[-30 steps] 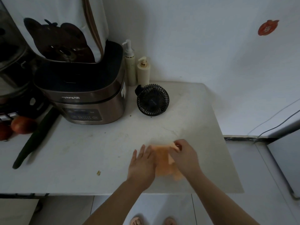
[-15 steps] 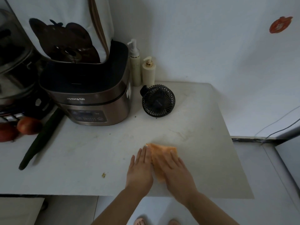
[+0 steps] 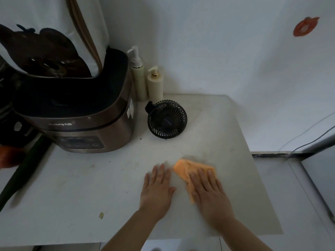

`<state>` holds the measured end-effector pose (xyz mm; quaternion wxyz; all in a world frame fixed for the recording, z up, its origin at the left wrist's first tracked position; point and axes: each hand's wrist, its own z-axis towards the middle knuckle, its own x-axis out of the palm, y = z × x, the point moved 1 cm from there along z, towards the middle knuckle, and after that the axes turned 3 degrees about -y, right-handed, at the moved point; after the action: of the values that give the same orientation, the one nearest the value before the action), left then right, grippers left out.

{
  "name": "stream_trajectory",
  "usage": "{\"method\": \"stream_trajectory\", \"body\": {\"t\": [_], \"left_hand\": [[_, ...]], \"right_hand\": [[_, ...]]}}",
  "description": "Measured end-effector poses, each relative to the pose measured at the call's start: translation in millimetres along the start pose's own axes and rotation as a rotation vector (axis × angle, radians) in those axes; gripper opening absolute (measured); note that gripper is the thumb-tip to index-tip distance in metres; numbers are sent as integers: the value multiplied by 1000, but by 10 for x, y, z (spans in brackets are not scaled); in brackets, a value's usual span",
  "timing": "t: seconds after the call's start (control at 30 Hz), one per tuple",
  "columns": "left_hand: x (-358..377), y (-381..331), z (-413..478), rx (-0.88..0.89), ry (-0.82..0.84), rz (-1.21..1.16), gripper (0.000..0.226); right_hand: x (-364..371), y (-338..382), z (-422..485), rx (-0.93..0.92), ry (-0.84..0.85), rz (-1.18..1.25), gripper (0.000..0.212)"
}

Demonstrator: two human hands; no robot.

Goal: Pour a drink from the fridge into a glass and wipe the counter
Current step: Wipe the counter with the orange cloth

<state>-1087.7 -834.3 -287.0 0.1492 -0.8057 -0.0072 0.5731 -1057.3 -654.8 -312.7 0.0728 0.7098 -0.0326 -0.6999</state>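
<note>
An orange cloth (image 3: 186,170) lies flat on the pale counter (image 3: 72,187) near its front right part. My right hand (image 3: 210,194) rests palm down on the cloth, fingers spread, covering its near half. Just left of the cloth, my left hand (image 3: 156,189) lies flat on the bare counter, fingers apart, holding nothing. No glass or drink is in view.
A brown rice cooker (image 3: 79,115) stands at the back left, with two pump bottles (image 3: 139,75) and a small black fan (image 3: 167,118) beside it. A dark cucumber (image 3: 20,174) and tomatoes (image 3: 9,156) lie at the far left. A crumb (image 3: 101,215) lies near the front edge.
My right hand has gone from pinching the cloth to pressing flat on it and has slid it right, away from my left hand. The view has shifted slightly.
</note>
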Motion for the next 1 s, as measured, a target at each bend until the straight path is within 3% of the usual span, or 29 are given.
{"method": "stream_trajectory", "body": {"t": [0.17,0.3,0.43,0.57,0.77,0.9,1.0], "left_hand": [[-2,32,302,18,-54,51,60],[127,43,494,27,-208,115,79],[179,51,537,24,-205,62,53],[233,78,555,15,-317,90,53],[373,133,621,33,-397,100,60],[367,134,633,52,-423,65,60],[353,141,633,68,-433,74,60]], "right_hand": [[-48,-143,284,87,63,-32,55],[-22,-250,518,80,24,-63,57],[-30,-339,789,89,10,-35,59],[-49,-422,1122,82,34,-28,61],[-140,-547,1672,23,79,5,86],[-186,-660,1979,24,176,16,56],[-219,-677,2132,17,181,13,55]]}}
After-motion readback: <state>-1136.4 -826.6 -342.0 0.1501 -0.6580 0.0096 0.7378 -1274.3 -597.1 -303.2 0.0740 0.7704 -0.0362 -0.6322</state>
